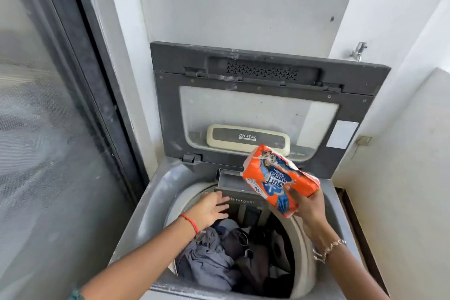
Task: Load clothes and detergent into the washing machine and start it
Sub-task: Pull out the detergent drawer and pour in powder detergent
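Observation:
A grey top-loading washing machine [155, 192] stands with its lid [258, 105] raised against the wall. Dark grey and blue clothes [219, 256] lie in the drum. At the drum's back rim the detergent drawer [233, 181] is pulled out, its front marked "detergent". My right hand [309, 207] holds an orange detergent packet [277, 178], tilted with its torn end up over the drawer. My left hand [209, 209], fingers spread, rests at the drawer's front left, touching it.
A dark-framed glass door [60, 129] fills the left side. White walls close in behind and on the right, with a metal tap [358, 51] on the right wall. A narrow gap runs along the machine's right side.

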The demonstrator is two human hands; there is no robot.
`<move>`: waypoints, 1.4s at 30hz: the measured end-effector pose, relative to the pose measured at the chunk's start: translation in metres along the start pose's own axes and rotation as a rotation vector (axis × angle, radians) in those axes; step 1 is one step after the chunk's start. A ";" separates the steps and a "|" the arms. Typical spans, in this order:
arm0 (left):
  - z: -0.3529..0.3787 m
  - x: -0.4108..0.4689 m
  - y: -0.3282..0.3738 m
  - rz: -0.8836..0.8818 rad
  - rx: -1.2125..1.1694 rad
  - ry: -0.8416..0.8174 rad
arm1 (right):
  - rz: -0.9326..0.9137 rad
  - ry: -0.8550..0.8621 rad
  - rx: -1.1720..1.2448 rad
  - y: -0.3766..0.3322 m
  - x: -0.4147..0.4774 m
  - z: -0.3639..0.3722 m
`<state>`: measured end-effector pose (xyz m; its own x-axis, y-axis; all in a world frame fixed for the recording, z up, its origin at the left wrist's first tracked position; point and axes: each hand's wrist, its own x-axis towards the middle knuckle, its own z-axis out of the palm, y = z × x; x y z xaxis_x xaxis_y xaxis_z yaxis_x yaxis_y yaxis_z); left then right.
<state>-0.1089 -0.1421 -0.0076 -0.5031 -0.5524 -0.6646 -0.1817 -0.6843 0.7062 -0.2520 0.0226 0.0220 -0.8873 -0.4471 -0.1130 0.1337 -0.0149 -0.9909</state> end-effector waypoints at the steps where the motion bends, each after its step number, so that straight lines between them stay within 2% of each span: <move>1: -0.004 0.004 0.001 -0.006 0.002 0.004 | -0.032 -0.001 -0.064 -0.004 0.005 0.003; 17: -0.013 0.024 0.012 -0.064 0.028 -0.009 | -0.207 -0.040 -0.738 -0.029 0.041 0.043; 25: -0.016 0.024 0.009 -0.076 0.031 -0.017 | -0.206 -0.031 -0.800 -0.028 0.043 0.051; 32: -0.015 0.022 0.005 -0.095 0.029 -0.018 | -0.282 -0.055 -0.902 -0.030 0.040 0.056; 42: -0.014 0.016 -0.001 -0.112 0.037 -0.032 | -0.293 -0.068 -0.854 -0.035 0.041 0.060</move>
<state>-0.1052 -0.1567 -0.0224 -0.5044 -0.4577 -0.7322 -0.2690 -0.7225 0.6369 -0.2666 -0.0486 0.0561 -0.8029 -0.5817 0.1300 -0.4901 0.5202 -0.6994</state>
